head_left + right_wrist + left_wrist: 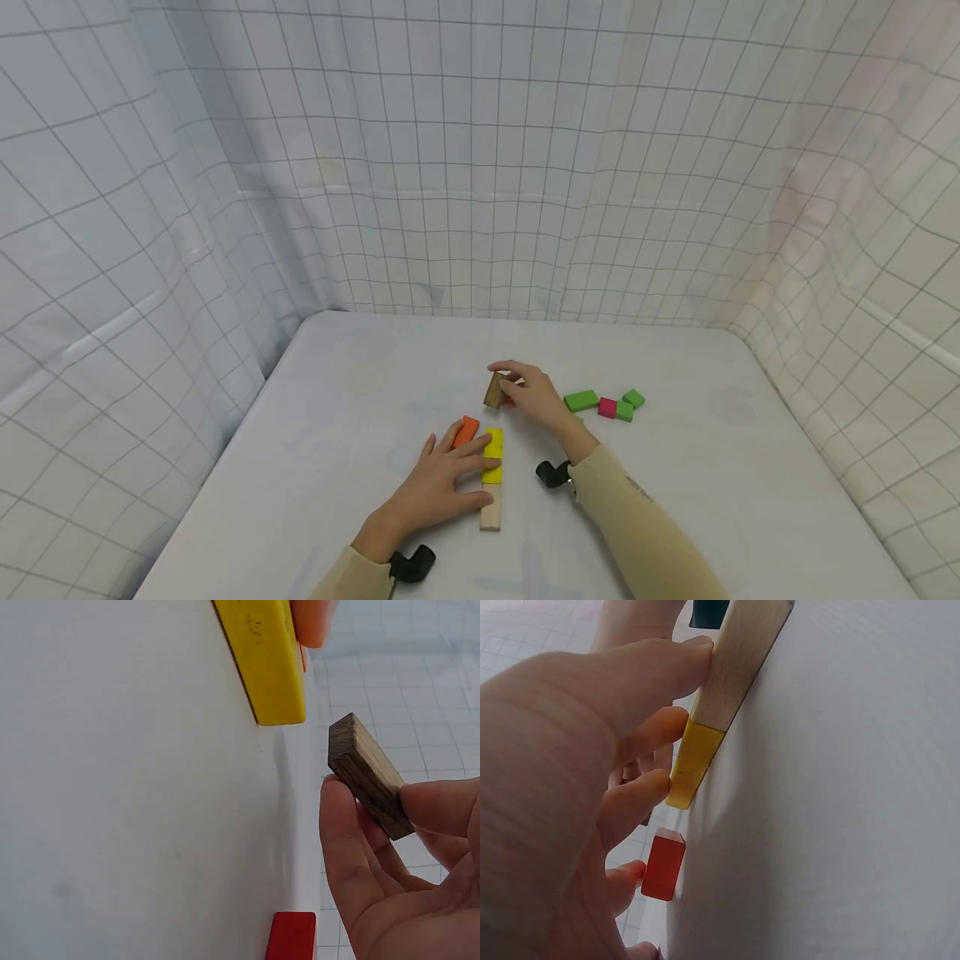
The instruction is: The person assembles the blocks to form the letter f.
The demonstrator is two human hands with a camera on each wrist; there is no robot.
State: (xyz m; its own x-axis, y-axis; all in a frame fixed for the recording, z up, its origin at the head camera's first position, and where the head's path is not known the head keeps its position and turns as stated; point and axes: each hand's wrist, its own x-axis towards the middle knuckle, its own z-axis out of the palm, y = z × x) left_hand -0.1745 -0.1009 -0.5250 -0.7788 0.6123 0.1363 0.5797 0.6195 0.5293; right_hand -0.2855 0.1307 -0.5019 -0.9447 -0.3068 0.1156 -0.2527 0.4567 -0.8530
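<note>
My right hand pinches a dark brown wooden block between thumb and fingers, held up off the table and tilted. My left hand spreads its fingers over a row made of a yellow piece and a pale wooden block laid end to end. In the left wrist view, the thumb touches the pale block and two fingertips touch the yellow part. An orange-red block lies left of the row, with another left fingertip against it.
Right of my right hand lie a long green block, a crimson block and two small green blocks. Low in the right wrist view is a red block. Grid-patterned curtains surround the white table.
</note>
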